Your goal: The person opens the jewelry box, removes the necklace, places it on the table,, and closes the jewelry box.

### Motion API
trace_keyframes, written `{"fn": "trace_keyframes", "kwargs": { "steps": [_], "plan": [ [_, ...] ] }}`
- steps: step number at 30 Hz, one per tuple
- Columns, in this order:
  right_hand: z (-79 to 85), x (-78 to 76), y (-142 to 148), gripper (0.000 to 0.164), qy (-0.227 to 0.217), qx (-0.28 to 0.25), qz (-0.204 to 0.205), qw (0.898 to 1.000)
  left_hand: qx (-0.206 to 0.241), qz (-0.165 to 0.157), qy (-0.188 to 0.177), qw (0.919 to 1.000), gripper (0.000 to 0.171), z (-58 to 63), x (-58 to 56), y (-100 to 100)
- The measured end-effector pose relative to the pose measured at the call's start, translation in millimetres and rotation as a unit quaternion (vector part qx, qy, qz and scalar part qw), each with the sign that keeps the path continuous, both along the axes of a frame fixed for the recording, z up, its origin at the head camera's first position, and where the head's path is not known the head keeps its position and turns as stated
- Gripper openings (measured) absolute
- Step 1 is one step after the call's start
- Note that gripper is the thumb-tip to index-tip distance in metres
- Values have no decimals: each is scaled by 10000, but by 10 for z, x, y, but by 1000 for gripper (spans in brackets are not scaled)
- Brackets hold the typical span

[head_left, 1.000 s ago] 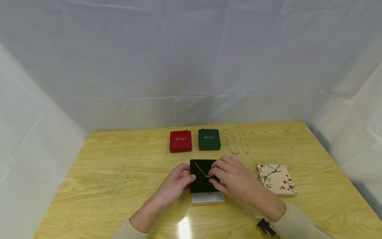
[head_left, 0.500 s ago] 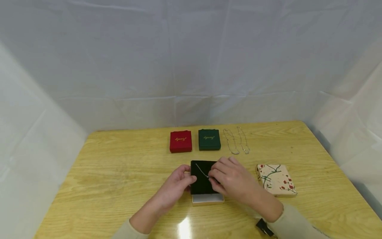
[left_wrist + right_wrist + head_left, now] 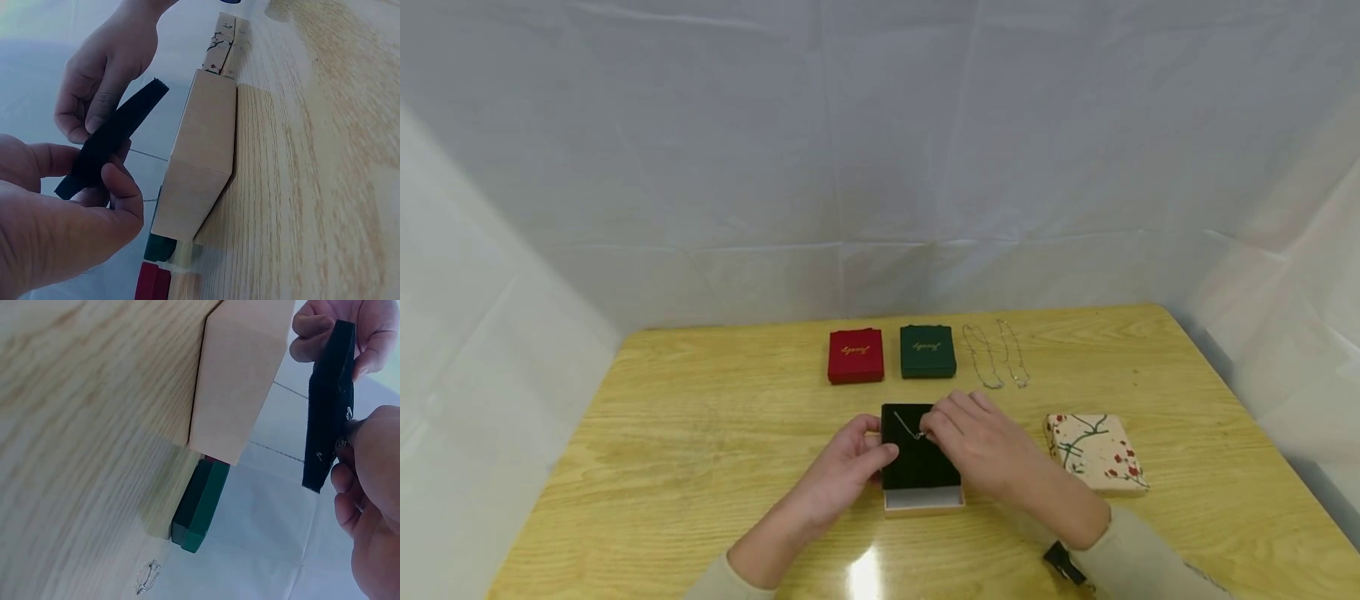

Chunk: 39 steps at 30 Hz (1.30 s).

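Observation:
My left hand (image 3: 848, 460) grips the left edge of a black velvet jewelry pad (image 3: 919, 471), thumb on its face and fingers behind. A silver necklace (image 3: 907, 425) slants across the pad's upper face. At the pendant end my right hand (image 3: 988, 446) pinches the necklace with curled fingertips, covering the pad's upper right corner. In the right wrist view, thin chain strands (image 3: 278, 452) hang below the pad (image 3: 328, 406). The pad is held above an open, pale-lined box (image 3: 925, 500), which it mostly hides in the head view.
Behind stand a red box (image 3: 856, 356) and a green box (image 3: 928, 351), both closed. Two silver necklaces (image 3: 1015, 354) lie beside them. A floral lid (image 3: 1096, 452) sits to the right. Some small black object (image 3: 1063, 562) is near my right sleeve.
The pad has shifted slightly right and toward me. My right fingertips have moved a little up the pad, drawing the pendant end of the necklace with them.

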State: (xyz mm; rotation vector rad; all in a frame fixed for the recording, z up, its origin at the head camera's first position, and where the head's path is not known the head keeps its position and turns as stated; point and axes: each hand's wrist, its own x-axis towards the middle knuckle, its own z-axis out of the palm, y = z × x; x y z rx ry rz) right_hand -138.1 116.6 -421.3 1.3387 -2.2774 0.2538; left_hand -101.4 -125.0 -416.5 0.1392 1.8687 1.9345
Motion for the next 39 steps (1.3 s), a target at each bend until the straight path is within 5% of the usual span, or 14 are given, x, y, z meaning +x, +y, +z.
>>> {"fn": "trace_keyframes", "kwargs": {
  "steps": [8,14,20,25,39],
  "plan": [
    [50,-30,12,15,-326,-41,118,9994,-18,33,24,10000,36,-13,-1,8],
    [99,-110,-2,35,-127,-218,191,9995,-121,30,73,9999,34,-21,-1,6],
    [186,-191,-27,11,-3,-361,184,9992,-247,27,97,9996,32,-26,-7,7],
    [267,-232,-51,22,-132,-280,-46,9995,-294,33,198,9994,30,-39,-5,7],
    [375,-332,-111,18,-446,-267,-127,9986,-304,-27,312,9990,28,-39,0,-4]
  ]
}}
